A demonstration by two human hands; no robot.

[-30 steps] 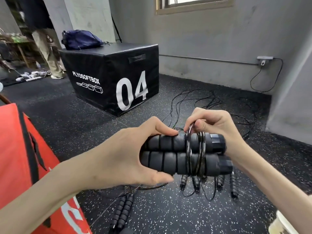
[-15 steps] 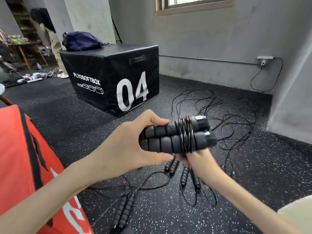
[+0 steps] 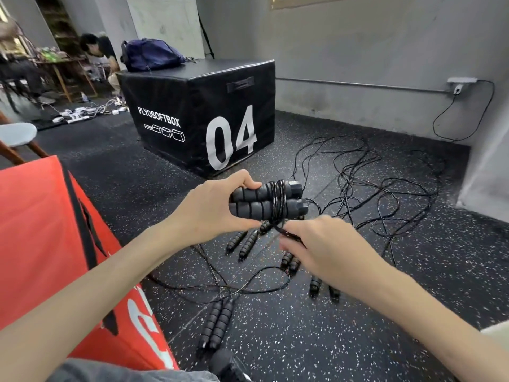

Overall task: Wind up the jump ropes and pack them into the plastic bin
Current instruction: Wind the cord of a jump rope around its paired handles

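Head view of a gym corner. The floor (image 3: 358,340) is black rubber with white flecks; grey walls (image 3: 358,51) meet it, with a pipe (image 3: 358,84) running low along the far wall and a cable (image 3: 451,119) hanging from a wall socket (image 3: 458,84). A black foam box (image 3: 198,111) marked "04" stands on the floor and carries a dark blue bag (image 3: 151,55). A red box (image 3: 41,230) fills the lower left.

The left hand (image 3: 209,213) grips a pair of jump-rope handles (image 3: 264,201) side by side, held above the floor, with several turns of cord (image 3: 278,199) wound around them. The right hand (image 3: 327,244), just below, pinches the loose end of that cord between curled fingers. More jump ropes (image 3: 371,194) lie uncoiled and tangled on the floor beyond the hands, their handles (image 3: 217,323) scattered beneath. A second person (image 3: 96,51) bends beside a cluttered tabletop (image 3: 60,62) at far left.
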